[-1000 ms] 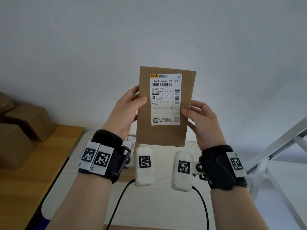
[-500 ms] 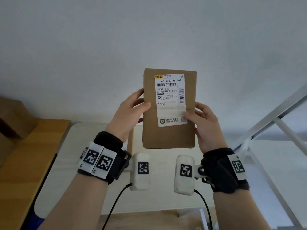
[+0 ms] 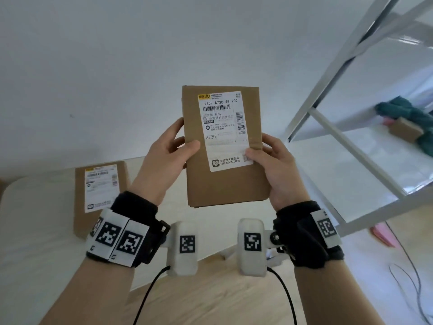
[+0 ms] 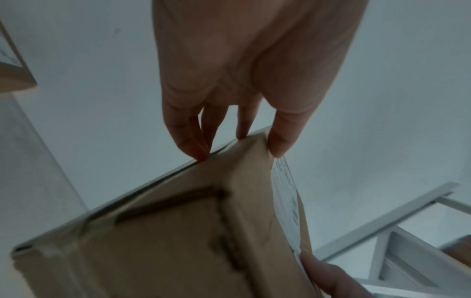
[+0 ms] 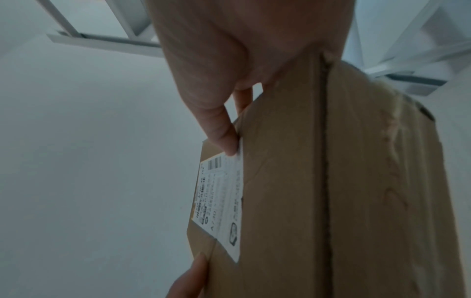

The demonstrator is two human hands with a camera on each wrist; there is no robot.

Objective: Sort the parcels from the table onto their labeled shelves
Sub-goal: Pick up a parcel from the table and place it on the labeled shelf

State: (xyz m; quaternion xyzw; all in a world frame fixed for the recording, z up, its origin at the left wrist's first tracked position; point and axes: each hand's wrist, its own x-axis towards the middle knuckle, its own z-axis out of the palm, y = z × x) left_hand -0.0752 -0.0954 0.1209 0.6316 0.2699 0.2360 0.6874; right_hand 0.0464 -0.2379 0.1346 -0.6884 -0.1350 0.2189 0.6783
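parcel (image 3: 222, 146) labelled a730 is held upright in mid-air between both hands, label toward the head camera: left hand (image 3: 168, 158) clamps its left edge, thumb on the front, and right hand (image 3: 278, 167) clamps its right edge, thumb on the label's corner. since the earlier frames the view has swung right, so the white shelf rack (image 3: 346, 146) fills more of that side and a second labelled parcel (image 3: 100, 193) shows on the table (image 3: 35, 242).

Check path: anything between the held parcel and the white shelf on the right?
Nothing visible. Parcel is gripped by left hand and right hand, with open air between it and the white shelf. The teal bundle sits further back on it.
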